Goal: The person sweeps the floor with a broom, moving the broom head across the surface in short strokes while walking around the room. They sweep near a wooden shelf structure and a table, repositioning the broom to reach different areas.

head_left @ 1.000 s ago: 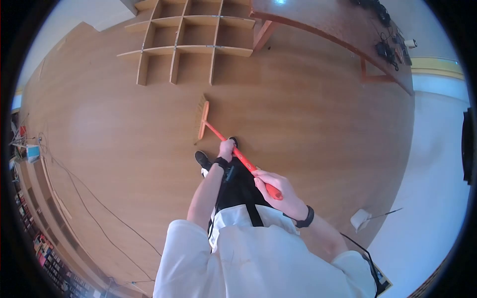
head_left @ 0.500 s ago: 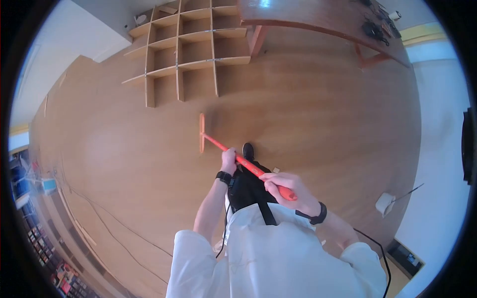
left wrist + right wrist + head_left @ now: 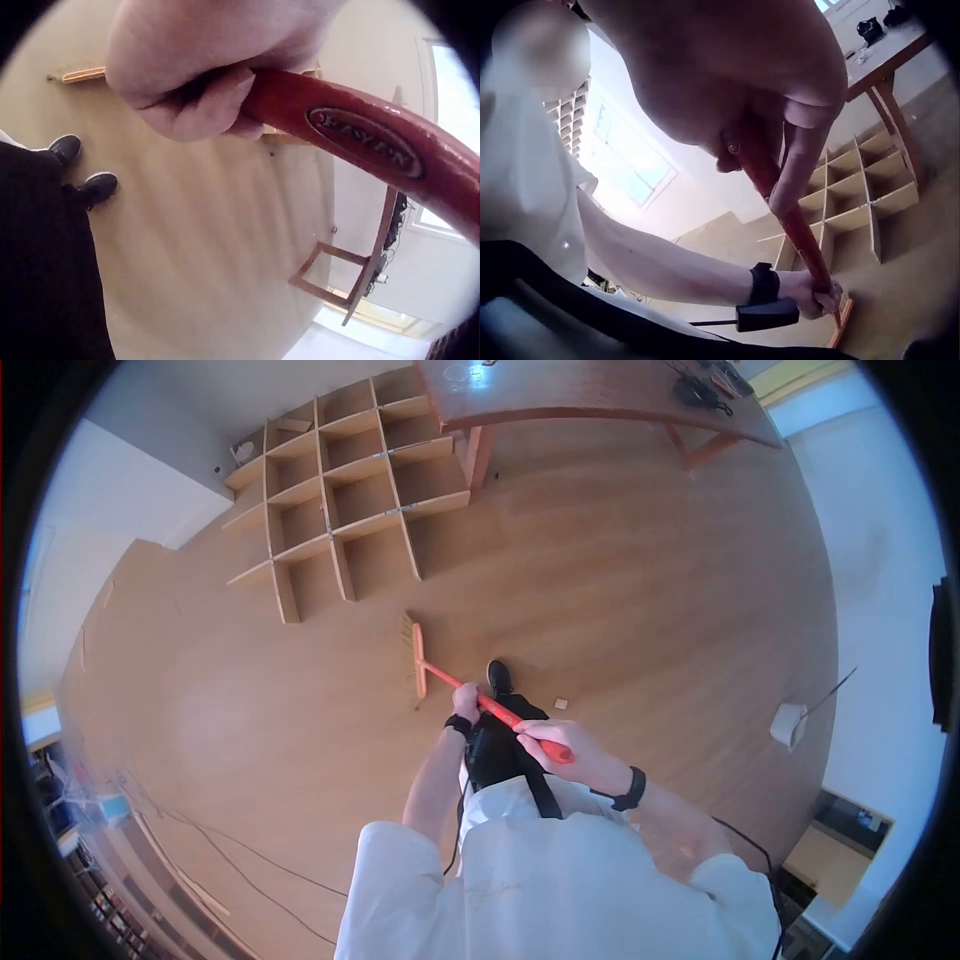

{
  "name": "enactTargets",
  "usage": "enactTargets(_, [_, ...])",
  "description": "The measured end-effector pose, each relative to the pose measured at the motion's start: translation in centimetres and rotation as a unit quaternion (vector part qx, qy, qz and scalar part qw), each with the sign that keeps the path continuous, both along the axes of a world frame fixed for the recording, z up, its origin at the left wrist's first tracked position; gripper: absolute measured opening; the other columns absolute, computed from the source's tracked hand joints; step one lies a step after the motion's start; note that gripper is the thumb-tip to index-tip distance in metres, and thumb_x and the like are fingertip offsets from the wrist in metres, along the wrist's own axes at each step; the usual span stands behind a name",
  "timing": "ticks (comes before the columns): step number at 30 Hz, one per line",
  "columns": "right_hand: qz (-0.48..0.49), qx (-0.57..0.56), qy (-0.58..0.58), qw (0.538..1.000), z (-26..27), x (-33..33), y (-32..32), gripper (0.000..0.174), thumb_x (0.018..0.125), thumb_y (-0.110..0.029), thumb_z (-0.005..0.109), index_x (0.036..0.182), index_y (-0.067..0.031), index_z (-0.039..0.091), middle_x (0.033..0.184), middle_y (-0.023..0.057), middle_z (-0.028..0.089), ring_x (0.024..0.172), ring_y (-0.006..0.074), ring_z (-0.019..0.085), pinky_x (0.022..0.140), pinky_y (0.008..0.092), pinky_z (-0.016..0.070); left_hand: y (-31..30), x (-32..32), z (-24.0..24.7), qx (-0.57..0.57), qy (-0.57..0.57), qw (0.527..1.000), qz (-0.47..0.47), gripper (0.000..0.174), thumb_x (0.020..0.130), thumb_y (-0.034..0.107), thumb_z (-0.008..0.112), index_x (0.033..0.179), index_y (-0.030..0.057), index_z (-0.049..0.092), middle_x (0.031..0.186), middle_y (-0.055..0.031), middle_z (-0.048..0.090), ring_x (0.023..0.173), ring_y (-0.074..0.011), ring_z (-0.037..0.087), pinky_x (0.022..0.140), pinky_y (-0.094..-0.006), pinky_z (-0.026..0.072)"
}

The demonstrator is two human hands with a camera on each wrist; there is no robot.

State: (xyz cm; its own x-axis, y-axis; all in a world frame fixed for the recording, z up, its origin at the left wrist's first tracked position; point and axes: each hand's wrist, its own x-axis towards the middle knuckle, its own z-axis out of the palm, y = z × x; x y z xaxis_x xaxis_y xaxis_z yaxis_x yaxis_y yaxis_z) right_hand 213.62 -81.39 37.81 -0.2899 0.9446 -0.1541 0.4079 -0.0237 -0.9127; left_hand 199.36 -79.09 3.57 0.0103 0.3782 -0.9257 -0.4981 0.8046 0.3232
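A long-handled broom slants down and away in front of me in the head view. My left hand (image 3: 466,702) grips its red handle (image 3: 499,711) low down, fingers wrapped round the shaft. My right hand (image 3: 568,746) holds the handle near its top end, which pokes out beyond the fist. The broom head (image 3: 419,662), an orange block with pale bristles on its left side, is at the floor left of my shoe (image 3: 499,677). In the left wrist view an oval label (image 3: 365,142) shows on the handle beside the left hand (image 3: 217,60).
A wooden grid shelf (image 3: 333,538) lies on the floor ahead, beside a reddish-brown table (image 3: 590,398). A small pale scrap (image 3: 561,703) is right of my shoe. A white dustpan-like thing (image 3: 788,726) stands near the right wall. Cables (image 3: 255,852) cross the floor at left.
The view has turned, so the shelf and table now sit further left. The broom head shows its bristles again after appearing edge-on half a second ago. Both hands keep their hold.
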Motion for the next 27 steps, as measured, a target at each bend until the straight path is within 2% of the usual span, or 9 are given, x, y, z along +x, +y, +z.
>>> enactTargets(3, [-0.003,0.017,-0.043,0.999,2.2,-0.3,0.2,0.013,0.085,-0.006,0.060,0.094,0.0030,0.063,0.085,0.0146,0.066,0.072,0.0265,0.063,0.067,0.0285,0.0489,0.4,0.4,1.1,0.019,-0.021,0.998,-0.049,0.007,0.079,0.013,0.048,0.073,0.0091,0.045,0.057,-0.0036,0.042,0.045,-0.0189,0.043,0.035,-0.0327,0.0344])
enactTargets(7, [-0.019,0.032,-0.026,0.999,2.9,-0.2,-0.3,0.013,0.084,-0.009,0.061,0.092,0.0010,0.064,0.085,0.0135,0.066,0.071,0.0258,0.063,0.065,0.0280,0.0492,0.9,-0.1,4.1,0.014,-0.033,0.997,-0.073,0.009,0.078,0.013,0.049,0.072,0.0097,0.044,0.056,-0.0034,0.041,0.044,-0.0177,0.043,0.035,-0.0312,0.0316])
enactTargets(9, [-0.014,0.075,-0.015,0.997,3.2,0.3,0.0,0.012,0.083,-0.011,0.064,0.088,-0.0003,0.064,0.087,0.0122,0.067,0.071,0.0250,0.064,0.064,0.0277,0.0496,1.3,-0.3,5.6,0.010,-0.034,0.998,-0.050,0.008,0.079,0.012,0.048,0.072,0.0096,0.044,0.056,-0.0033,0.041,0.044,-0.0175,0.042,0.035,-0.0307,0.0309])
enactTargets(14, [-0.004,0.065,0.022,0.998,3.6,2.0,0.7,0.011,0.082,-0.012,0.065,0.083,-0.0016,0.063,0.094,0.0104,0.067,0.073,0.0248,0.064,0.065,0.0277,0.0502,2.1,-1.5,7.2,0.004,-0.004,1.000,-0.026,0.008,0.079,0.011,0.048,0.072,0.0091,0.045,0.057,-0.0038,0.042,0.045,-0.0178,0.043,0.036,-0.0305,0.0321])
enactTargets(18, [-0.003,0.041,0.061,0.997,1.9,2.8,0.6,0.011,0.082,-0.013,0.066,0.084,-0.0019,0.063,0.099,0.0099,0.066,0.077,0.0251,0.065,0.070,0.0276,0.0500,2.6,-3.2,5.9,0.014,0.016,0.999,-0.039,0.008,0.080,0.012,0.050,0.074,0.0082,0.046,0.058,-0.0047,0.045,0.045,-0.0186,0.045,0.036,-0.0316,0.0345])
enactTargets(21, [0.021,0.015,0.063,0.998,-0.1,2.7,0.6,0.013,0.082,-0.012,0.065,0.088,-0.0014,0.063,0.097,0.0105,0.066,0.080,0.0261,0.064,0.073,0.0280,0.0496,3.0,-3.8,4.6,0.018,0.028,0.999,-0.041,0.010,0.081,0.014,0.051,0.075,0.0077,0.046,0.059,-0.0057,0.047,0.046,-0.0195,0.048,0.036,-0.0328,0.0383])
enactTargets(23, [0.030,0.042,0.037,0.998,-1.9,2.8,0.7,0.014,0.084,-0.014,0.063,0.090,-0.0013,0.064,0.093,0.0113,0.067,0.081,0.0268,0.064,0.074,0.0287,0.0498,3.0,-3.6,4.2,0.007,0.055,0.993,-0.105,0.009,0.082,0.014,0.050,0.077,0.0077,0.046,0.060,-0.0064,0.048,0.046,-0.0200,0.049,0.037,-0.0322,0.0403])
enactTargets(26, [0.045,0.027,-0.007,0.999,-3.0,4.6,1.4,0.016,0.086,-0.016,0.060,0.091,-0.0017,0.064,0.091,0.0122,0.067,0.081,0.0276,0.064,0.074,0.0290,0.0501,2.7,-1.8,1.6,0.033,0.018,0.998,-0.044,0.007,0.083,0.013,0.049,0.081,0.0074,0.046,0.060,-0.0068,0.049,0.045,-0.0206,0.049,0.037,-0.0321,0.0411])
enactTargets(27, [0.030,0.015,0.003,0.999,-3.2,5.3,1.8,0.016,0.087,-0.019,0.059,0.090,-0.0039,0.064,0.087,0.0114,0.065,0.078,0.0298,0.062,0.070,0.0326,0.0499,3.0,-1.0,1.5,0.028,0.016,0.999,-0.039,0.007,0.083,0.013,0.049,0.081,0.0074,0.046,0.060,-0.0068,0.049,0.045,-0.0206,0.049,0.037,-0.0321,0.0411])
